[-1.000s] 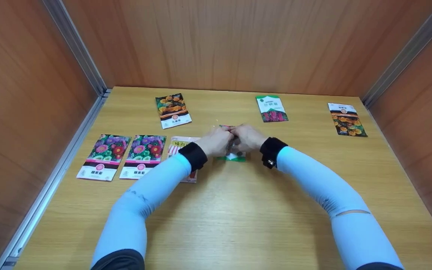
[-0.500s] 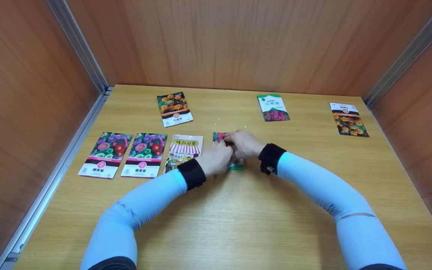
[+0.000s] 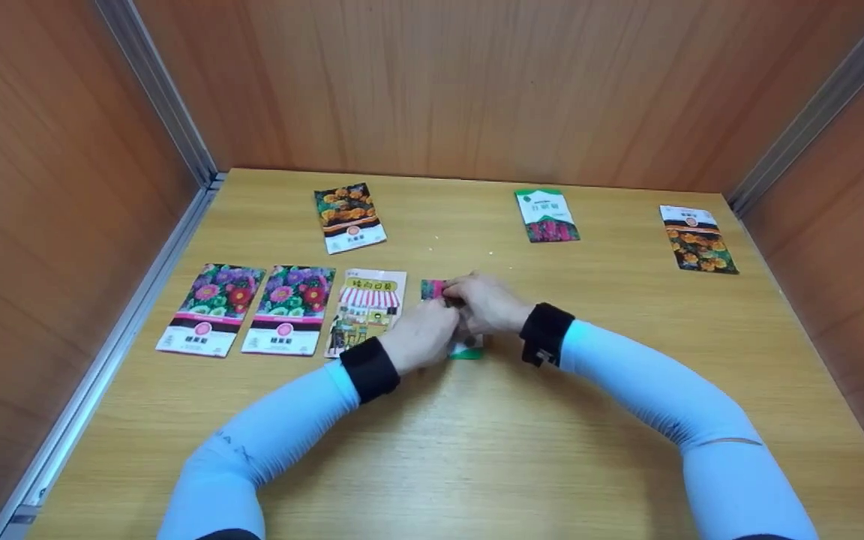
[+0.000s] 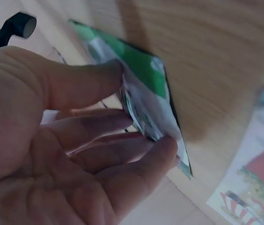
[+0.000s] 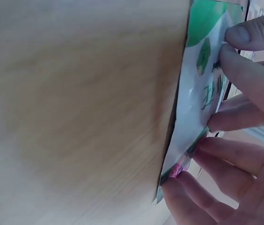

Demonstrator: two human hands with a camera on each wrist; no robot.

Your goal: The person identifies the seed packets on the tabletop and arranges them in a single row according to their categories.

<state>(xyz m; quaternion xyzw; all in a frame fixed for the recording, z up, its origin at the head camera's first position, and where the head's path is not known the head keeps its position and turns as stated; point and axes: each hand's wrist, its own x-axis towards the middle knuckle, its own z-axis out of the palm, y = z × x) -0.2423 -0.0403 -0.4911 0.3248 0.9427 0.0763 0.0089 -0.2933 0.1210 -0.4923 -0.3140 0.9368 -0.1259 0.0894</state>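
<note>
Both hands had drawn back toward the near edge of the tabletop [image 3: 522, 450] since a second before, bringing the green-and-white packet [image 3: 464, 346] with them, and the striped packet [image 3: 367, 311], earlier half hidden by the left arm, now lay fully in sight. From the head view I saw my left hand [image 3: 423, 337] and right hand [image 3: 486, 304] bunched over that green-and-white packet near the tabletop's middle, just right of the striped one, with only a pink top corner and a green bottom edge showing. The left wrist view showed what the head view hid: thumb and fingers [image 4: 122, 124] pinching the packet's edge, the packet tilted up off the wood. The right wrist view showed fingertips [image 5: 244, 35] pinching the packet's face and lower corner. Two pink-flower packets [image 3: 252, 307] lay toward the left edge; an orange-flower packet [image 3: 349, 217], a green-topped packet [image 3: 546, 215] and a marigold packet [image 3: 697, 238] lay along the far edge.
</note>
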